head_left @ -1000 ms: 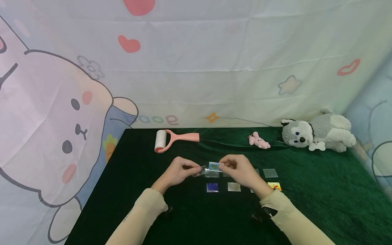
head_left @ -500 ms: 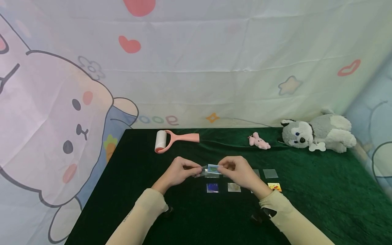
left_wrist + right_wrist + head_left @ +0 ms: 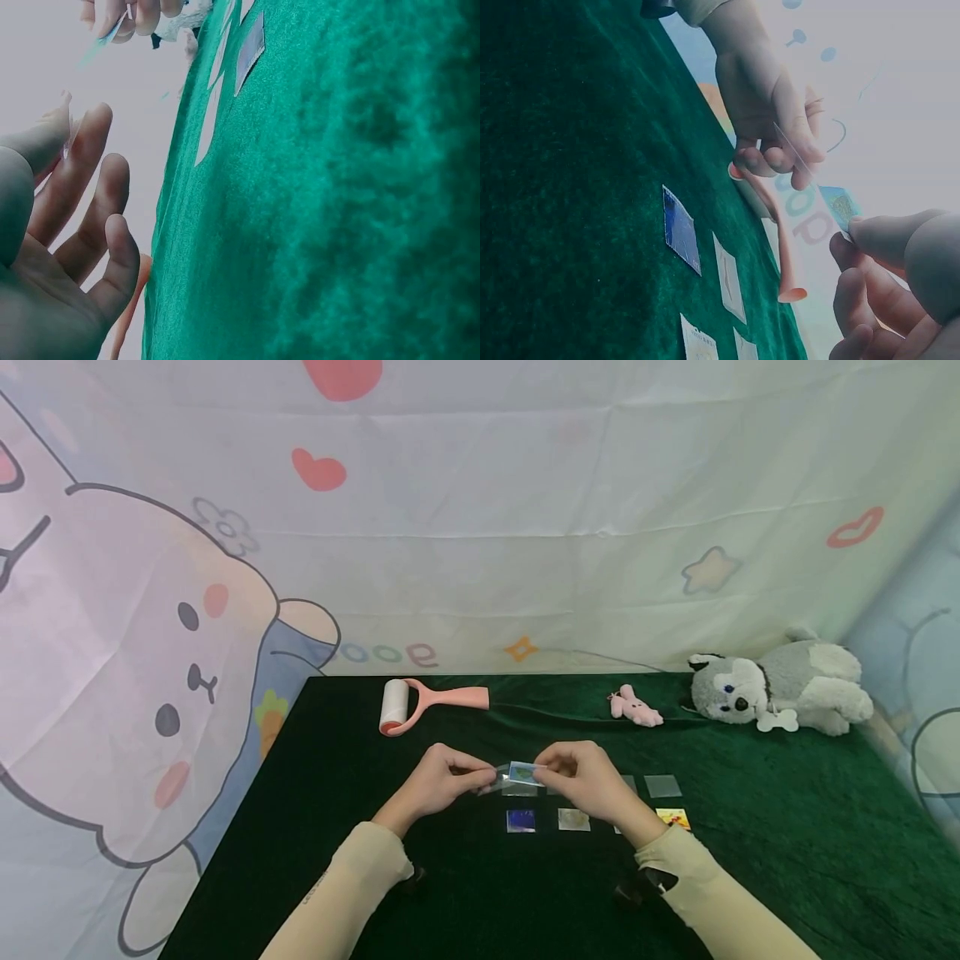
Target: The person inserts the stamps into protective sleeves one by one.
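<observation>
My left hand (image 3: 442, 779) pinches a clear plastic sleeve (image 3: 799, 154) between thumb and index finger. Facing it, my right hand (image 3: 583, 775) pinches a small blue-edged picture card (image 3: 522, 772) with a green shape in its middle. Both are held above the table, and the card's left end meets or overlaps the sleeve; whether it is inside cannot be made out. In the right wrist view the card (image 3: 840, 204) stands tilted between thumb and fingers. Under the hands lie more clear sleeves (image 3: 662, 787), partly hidden by the right hand.
A dark blue card (image 3: 521, 821), a beige card (image 3: 573, 819) and a yellow card (image 3: 672, 817) lie in a row on the green cloth (image 3: 495, 893). Toward the back are a pink lint roller (image 3: 450, 697), a small pink plush (image 3: 635, 706) and a grey-white plush dog (image 3: 780, 685).
The picture card has shifted slightly left and down toward the sleeve, carried by the right hand. The left hand has stayed nearly still, keeping its pinch on the sleeve.
</observation>
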{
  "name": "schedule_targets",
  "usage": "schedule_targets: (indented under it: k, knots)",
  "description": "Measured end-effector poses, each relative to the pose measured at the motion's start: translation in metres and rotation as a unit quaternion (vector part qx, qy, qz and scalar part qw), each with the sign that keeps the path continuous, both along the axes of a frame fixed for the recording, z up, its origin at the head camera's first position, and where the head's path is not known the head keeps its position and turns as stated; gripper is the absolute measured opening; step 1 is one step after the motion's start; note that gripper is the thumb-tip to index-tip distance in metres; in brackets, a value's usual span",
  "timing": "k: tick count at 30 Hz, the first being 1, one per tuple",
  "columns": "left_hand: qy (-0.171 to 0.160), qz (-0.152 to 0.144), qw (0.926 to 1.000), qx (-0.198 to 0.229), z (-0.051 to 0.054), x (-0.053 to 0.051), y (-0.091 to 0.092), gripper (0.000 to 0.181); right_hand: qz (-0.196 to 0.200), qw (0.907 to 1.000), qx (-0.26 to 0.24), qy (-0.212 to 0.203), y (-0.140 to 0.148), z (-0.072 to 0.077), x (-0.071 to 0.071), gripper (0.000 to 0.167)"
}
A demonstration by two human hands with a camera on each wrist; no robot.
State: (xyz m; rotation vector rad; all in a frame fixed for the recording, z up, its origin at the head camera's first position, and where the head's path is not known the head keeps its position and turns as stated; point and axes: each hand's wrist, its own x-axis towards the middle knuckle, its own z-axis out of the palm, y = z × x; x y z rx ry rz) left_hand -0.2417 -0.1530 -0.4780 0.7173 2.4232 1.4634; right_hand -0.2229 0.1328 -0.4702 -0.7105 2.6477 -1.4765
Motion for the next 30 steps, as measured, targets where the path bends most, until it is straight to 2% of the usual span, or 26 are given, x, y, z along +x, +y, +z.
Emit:
schedule_targets:
  k: [11, 24, 30]
  knots:
    - [-0.001, -0.003, 1.0000, 0.001, 0.0025, 0.0003, 0.0031, 0.019, 0.009, 0.9999, 0.006, 0.002, 0.0017, 0.0013, 0.0000, 0.005]
    - [0.009, 0.011, 0.9998, -0.014, 0.0052, -0.0001, 0.0047, 0.017, 0.021, 0.9995, 0.022, -0.006, 0.0037, 0.0014, -0.0013, 0.007]
    - [0.003, 0.003, 0.9999, -0.010, 0.0064, 0.0007, 0.0061, 0.018, 0.033, 0.9992, 0.019, -0.014, 0.0036, 0.0045, -0.0009, 0.007]
